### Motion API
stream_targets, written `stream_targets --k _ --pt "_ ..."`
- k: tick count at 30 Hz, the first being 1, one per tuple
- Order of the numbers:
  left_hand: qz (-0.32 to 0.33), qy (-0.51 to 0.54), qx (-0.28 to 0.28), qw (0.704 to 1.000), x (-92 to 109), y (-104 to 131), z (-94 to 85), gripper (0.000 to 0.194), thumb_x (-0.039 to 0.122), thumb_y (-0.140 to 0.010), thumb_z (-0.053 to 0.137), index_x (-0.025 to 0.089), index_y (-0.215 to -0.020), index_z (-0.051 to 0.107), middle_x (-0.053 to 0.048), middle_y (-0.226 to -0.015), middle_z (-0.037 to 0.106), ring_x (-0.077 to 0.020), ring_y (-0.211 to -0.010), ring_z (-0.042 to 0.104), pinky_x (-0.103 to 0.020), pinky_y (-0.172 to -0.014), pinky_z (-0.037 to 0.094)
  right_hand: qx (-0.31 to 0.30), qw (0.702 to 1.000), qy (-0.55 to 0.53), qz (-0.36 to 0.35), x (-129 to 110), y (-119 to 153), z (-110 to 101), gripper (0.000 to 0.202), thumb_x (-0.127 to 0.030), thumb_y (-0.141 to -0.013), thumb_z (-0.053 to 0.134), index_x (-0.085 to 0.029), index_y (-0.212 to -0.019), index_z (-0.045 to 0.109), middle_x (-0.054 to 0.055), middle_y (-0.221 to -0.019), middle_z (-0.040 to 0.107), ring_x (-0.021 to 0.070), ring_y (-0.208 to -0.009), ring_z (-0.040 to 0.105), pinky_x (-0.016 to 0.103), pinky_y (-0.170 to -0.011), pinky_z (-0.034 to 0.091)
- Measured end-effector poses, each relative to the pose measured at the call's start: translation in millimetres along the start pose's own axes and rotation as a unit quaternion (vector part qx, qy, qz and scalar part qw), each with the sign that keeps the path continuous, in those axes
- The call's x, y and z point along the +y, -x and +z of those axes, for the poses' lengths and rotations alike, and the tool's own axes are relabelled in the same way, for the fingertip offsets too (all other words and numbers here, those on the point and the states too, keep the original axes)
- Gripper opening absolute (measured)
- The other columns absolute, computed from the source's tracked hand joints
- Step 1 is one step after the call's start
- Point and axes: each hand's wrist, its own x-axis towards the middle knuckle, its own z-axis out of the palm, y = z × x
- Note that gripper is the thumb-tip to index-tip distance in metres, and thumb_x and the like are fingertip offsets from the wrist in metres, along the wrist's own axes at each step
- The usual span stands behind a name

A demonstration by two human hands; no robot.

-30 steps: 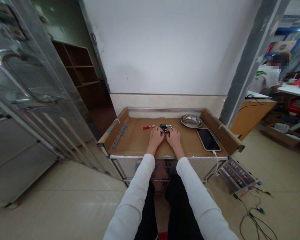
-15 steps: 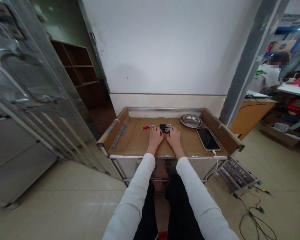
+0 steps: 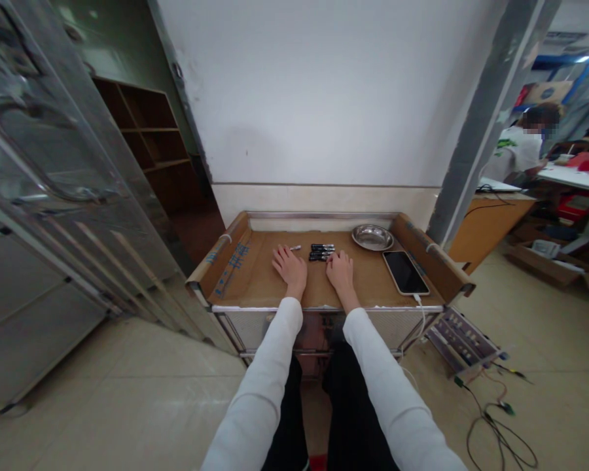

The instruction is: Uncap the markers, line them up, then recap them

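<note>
My left hand (image 3: pixel 289 267) lies over the red pen, fingers spread and holding nothing that I can see. Only the pale end of that pen (image 3: pixel 296 248) shows past the fingertips; the red part is covered. Several black pens (image 3: pixel 321 252) lie side by side in a small stack on the cardboard. At their right end rests my right hand (image 3: pixel 341 269), open, with its fingertips touching or very near the lower pens. A shallow metal bowl (image 3: pixel 372 237) stands behind it to the right.
The cardboard-lined cart top (image 3: pixel 255 281) has raised cardboard sides left and right. A phone (image 3: pixel 406 273) with a white cable lies at the right. A metal door (image 3: pixel 63 170) stands at the left. On the floor at the right are an electrical panel (image 3: pixel 464 340) and loose cables. A person (image 3: pixel 520 150) sits farther back.
My left hand has moved left from the black pens onto the red pen, its fingers spreading. My right hand stays at the pens' right end. The view has shifted slightly.
</note>
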Motion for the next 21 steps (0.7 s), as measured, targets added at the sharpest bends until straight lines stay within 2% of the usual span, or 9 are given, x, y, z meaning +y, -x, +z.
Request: stream_targets --k 3,6,10,13,16,19,21 --pt "0.01 -0.006 -0.024 1.0 -3 -1 3.1 0.047 0.012 -0.08 0.048 0.007 -0.126 0.05 -0.027 -0.143 0.041 -0.0385 -0.14 0.027 -0.06 -0.11 0.021 -0.008 1.0 -0.003 0.004 0 0 -1 0.024 -0.017 -0.092 0.039 -0.015 -0.092 0.063 0.014 -0.1 0.062 0.0238 -0.095 0.053 0.035 -0.083 0.035" --pt "0.01 -0.016 -0.011 1.0 -4 -1 4.7 0.045 0.014 -0.08 0.05 0.008 -0.124 0.052 -0.026 -0.138 0.046 -0.0383 -0.136 0.033 -0.06 -0.11 0.021 -0.015 1.0 -0.011 0.003 0 -1 -2 0.024 -0.017 -0.092 0.039 -0.015 -0.092 0.063 0.014 -0.101 0.062 0.0238 -0.096 0.053 0.035 -0.084 0.035" --pt "0.012 -0.049 0.024 0.998 -1 1 2.1 0.036 0.015 -0.08 0.05 0.011 -0.116 0.055 -0.023 -0.127 0.054 -0.0371 -0.126 0.043 -0.057 -0.104 0.031 -0.02 1.0 -0.022 0.004 0 -1 -3 0.023 -0.016 -0.092 0.039 -0.015 -0.092 0.062 0.013 -0.101 0.062 0.023 -0.097 0.053 0.035 -0.085 0.034" --pt "-0.008 -0.114 0.008 0.993 3 3 -1.8 0.028 0.017 -0.083 0.046 0.011 -0.109 0.055 -0.02 -0.117 0.057 -0.0338 -0.114 0.05 -0.05 -0.095 0.04 -0.021 0.999 -0.028 0.006 0 -1 -4 0.023 -0.016 -0.091 0.039 -0.015 -0.092 0.062 0.012 -0.101 0.062 0.0227 -0.097 0.053 0.034 -0.085 0.034" --pt "-0.03 -0.152 -0.017 0.988 5 2 -4.5 0.024 0.015 -0.088 0.039 0.01 -0.104 0.056 -0.019 -0.111 0.057 -0.0313 -0.108 0.052 -0.045 -0.09 0.042 -0.01 0.999 -0.038 0.005 0 -2 -4 0.021 -0.014 -0.09 0.04 -0.015 -0.092 0.061 0.012 -0.101 0.062 0.0227 -0.096 0.053 0.034 -0.085 0.035" --pt "-0.042 -0.135 -0.024 0.99 6 0 -5.4 0.027 0.015 -0.091 0.033 0.01 -0.104 0.056 -0.02 -0.109 0.058 -0.0312 -0.106 0.053 -0.044 -0.087 0.042 0.016 0.999 -0.049 0.011 0 -3 -3 0.022 -0.011 -0.087 0.04 -0.013 -0.098 0.059 0.013 -0.103 0.061 0.0234 -0.098 0.053 0.034 -0.084 0.036" --pt "-0.028 -0.09 -0.011 0.995 5 -3 -5.9 0.027 0.017 -0.093 0.032 0.011 -0.104 0.056 -0.018 -0.108 0.058 -0.0307 -0.105 0.053 -0.043 -0.086 0.042 0.032 0.998 -0.058 0.013 0 -3 -1 0.025 -0.011 -0.086 0.041 -0.012 -0.106 0.056 0.014 -0.107 0.06 0.0239 -0.099 0.053 0.034 -0.084 0.037"
